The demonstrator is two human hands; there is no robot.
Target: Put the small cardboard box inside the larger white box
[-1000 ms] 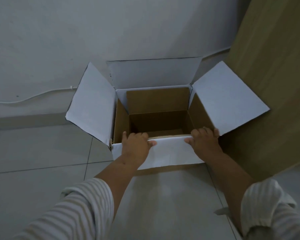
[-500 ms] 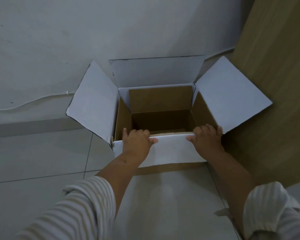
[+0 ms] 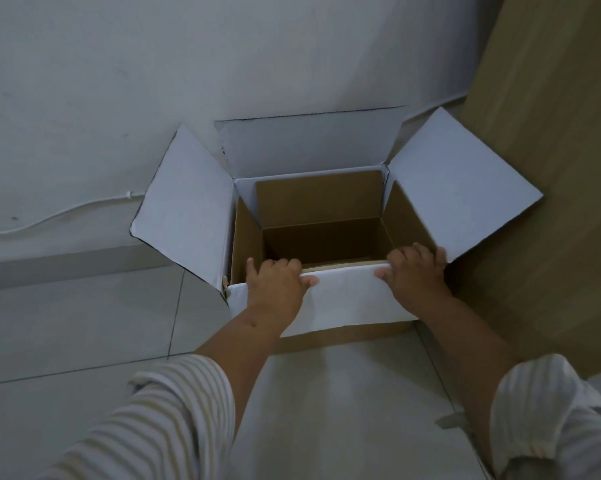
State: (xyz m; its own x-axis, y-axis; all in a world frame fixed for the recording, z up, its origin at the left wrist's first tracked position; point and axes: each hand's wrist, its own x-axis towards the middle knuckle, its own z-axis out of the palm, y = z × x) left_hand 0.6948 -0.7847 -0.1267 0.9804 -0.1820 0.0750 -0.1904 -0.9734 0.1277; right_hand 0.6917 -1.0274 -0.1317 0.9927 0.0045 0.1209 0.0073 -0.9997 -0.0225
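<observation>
The larger white box [image 3: 184, 209] stands open on the floor against the wall, its side and back flaps spread. Inside it sits the small cardboard box [image 3: 319, 199], brown, open at the top, its flaps upright against the white walls. My left hand [image 3: 274, 289] and my right hand [image 3: 416, 275] both rest on the white box's near flap, which is folded down outward. The fingers hook over the near rim into the opening and the thumbs lie on the white flap. The inside bottom is dark and mostly hidden.
A tall wooden panel [image 3: 551, 168] stands right beside the box, touching its right flap. A white cable [image 3: 49, 216] runs along the grey wall to the left. Grey floor tiles [image 3: 84, 323] lie left of and in front of the box.
Both hands stay on the near flap. The view has shifted slightly, and the box looks a little closer.
</observation>
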